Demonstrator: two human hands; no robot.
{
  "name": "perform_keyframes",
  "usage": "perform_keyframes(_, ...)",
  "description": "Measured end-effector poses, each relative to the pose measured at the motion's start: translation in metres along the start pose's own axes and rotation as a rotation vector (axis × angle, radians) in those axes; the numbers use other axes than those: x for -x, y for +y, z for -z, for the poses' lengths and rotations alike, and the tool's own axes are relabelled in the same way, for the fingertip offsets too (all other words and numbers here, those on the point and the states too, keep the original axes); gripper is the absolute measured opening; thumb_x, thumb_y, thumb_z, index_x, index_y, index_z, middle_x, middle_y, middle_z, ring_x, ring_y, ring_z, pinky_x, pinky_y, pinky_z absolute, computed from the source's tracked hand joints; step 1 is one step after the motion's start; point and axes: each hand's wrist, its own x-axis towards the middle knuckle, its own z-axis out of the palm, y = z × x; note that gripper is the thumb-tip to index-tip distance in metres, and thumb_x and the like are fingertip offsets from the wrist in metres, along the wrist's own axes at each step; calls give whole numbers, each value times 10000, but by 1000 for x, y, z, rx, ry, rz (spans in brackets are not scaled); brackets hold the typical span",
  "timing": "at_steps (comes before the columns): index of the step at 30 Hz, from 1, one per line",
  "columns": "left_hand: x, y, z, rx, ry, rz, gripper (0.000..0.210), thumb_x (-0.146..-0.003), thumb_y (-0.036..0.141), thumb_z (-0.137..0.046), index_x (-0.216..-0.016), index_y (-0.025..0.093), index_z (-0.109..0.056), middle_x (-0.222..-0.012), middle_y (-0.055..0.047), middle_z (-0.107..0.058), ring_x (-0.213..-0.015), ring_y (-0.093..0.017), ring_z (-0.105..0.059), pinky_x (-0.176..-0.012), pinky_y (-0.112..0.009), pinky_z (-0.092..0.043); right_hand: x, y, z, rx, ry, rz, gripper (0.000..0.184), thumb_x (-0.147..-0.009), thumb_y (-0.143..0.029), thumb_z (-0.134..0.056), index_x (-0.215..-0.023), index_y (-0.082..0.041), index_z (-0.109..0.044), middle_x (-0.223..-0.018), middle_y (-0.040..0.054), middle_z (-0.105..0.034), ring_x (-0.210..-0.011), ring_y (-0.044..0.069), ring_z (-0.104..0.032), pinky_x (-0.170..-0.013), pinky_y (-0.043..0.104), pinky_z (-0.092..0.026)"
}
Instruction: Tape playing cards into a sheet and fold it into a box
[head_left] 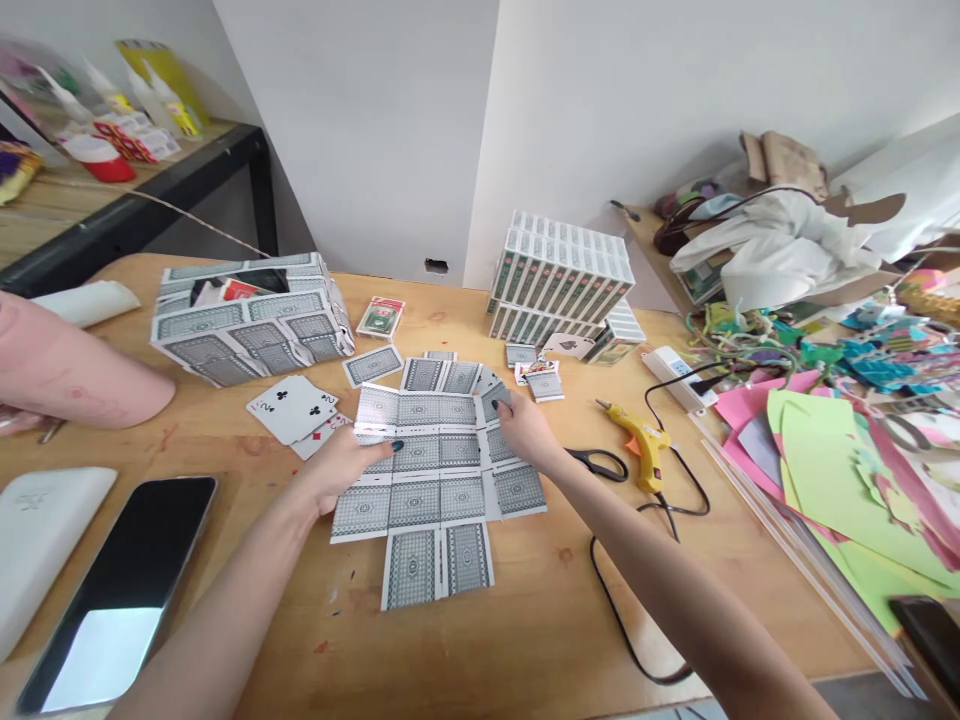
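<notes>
A flat sheet of joined playing cards, patterned backs up, lies on the wooden table, with card flaps sticking out on its sides. My left hand is closed on its left edge, thumb on top and fingers hidden below. At the upper right, my right hand pinches a card flap, which is bent upward. Loose face-up cards lie beyond my left hand, and a single face-down card rests near the sheet's upper left. Small cut card pieces are just beyond my right hand.
A box built of cards stands at the back left, stacked card packs at the back. A yellow glue gun with its cord and black-handled scissors lie right. A phone lies left; coloured paper covers the far right.
</notes>
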Motion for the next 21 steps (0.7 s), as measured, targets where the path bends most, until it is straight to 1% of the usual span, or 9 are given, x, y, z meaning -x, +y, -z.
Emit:
perform_keyframes(6, 7, 4, 1, -225, 63, -152, 446, -644, 368, -677, -1049, 189, -637, -1065, -62, -687, -1081, -280, -581, -966, -431, -422, 5, -18, 10, 157, -48, 42, 243, -892, -208, -322, -977, -152, -542, -983, 137, -655, -934, 242, -617, -720, 275, -438)
perform_keyframes(7, 9, 6, 2, -294, 110, -182, 468, -667, 354, -654, -1102, 191, -603, -1075, -67, -679, -1068, -279, -585, -951, -441, -433, 7, -21, 12, 194, -54, 45, 240, -895, -213, -320, -975, -145, -536, -967, 147, -655, -919, 251, -623, -708, 283, -439)
perform_keyframes(9, 12, 14, 5, -495, 308, -300, 551, -708, 319, -615, -1231, 190, -496, -1130, -97, -636, -1083, -287, -567, -945, -474, -428, 11, -27, 15, 249, -56, 57, 229, -897, -210, -320, -994, -129, -511, -937, 161, -654, -888, 263, -634, -683, 295, -439)
perform_keyframes(11, 12, 27, 4, -744, 529, -503, 595, -740, 290, -592, -1297, 179, -417, -1220, -139, -556, -1168, -307, -492, -993, -508, -369, 15, -31, 15, 280, -59, 64, 222, -898, -189, -318, -1033, -108, -474, -911, 167, -655, -854, 262, -645, -664, 300, -440)
perform_keyframes(12, 11, 35, 1, -866, 565, -619, 569, -761, 280, -575, -1298, 175, -420, -1268, -150, -508, -1221, -312, -433, -1029, -511, -324, 16, -32, 14, 289, -60, 64, 223, -901, -181, -312, -1047, -100, -459, -901, 166, -656, -840, 258, -650, -658, 300, -441)
perform_keyframes(14, 3, 51, -11, -1040, 504, -787, 450, -805, 264, -529, -1244, 176, -480, -1303, -138, -469, -1261, -295, -379, -1055, -475, -297, 17, -35, 10, 302, -53, 58, 230, -920, -195, -285, -1050, -99, -449, -890, 162, -658, -826, 254, -657, -653, 302, -444)
perform_keyframes(16, -12, 65, -27, -1145, 404, -830, 427, -816, 224, -511, -1234, 140, -484, -1286, -149, -493, -1241, -283, -401, -1029, -441, -329, 17, -38, 7, 315, -32, 52, 255, -942, -238, -254, -1028, -114, -460, -894, 157, -658, -828, 256, -661, -648, 304, -446)
perform_keyframes(19, -39, 74, -47, -1241, 277, -670, 294, -847, 188, -439, -1099, 123, -574, -1047, -147, -643, -1003, -270, -583, -837, -392, -445, 14, -41, 3, 337, -3, 61, 274, -953, -261, -242, -992, -130, -479, -906, 157, -656, -830, 251, -663, -644, 295, -441)
perform_keyframes(21, -51, 72, -54, -1269, 267, -574, 274, -871, 210, -385, -985, 155, -627, -911, -129, -684, -854, -263, -634, -701, -356, -457, 11, -41, 2, 344, -5, 77, 258, -952, -247, -257, -986, -128, -484, -910, 162, -655, -831, 239, -663, -643, 282, -434)
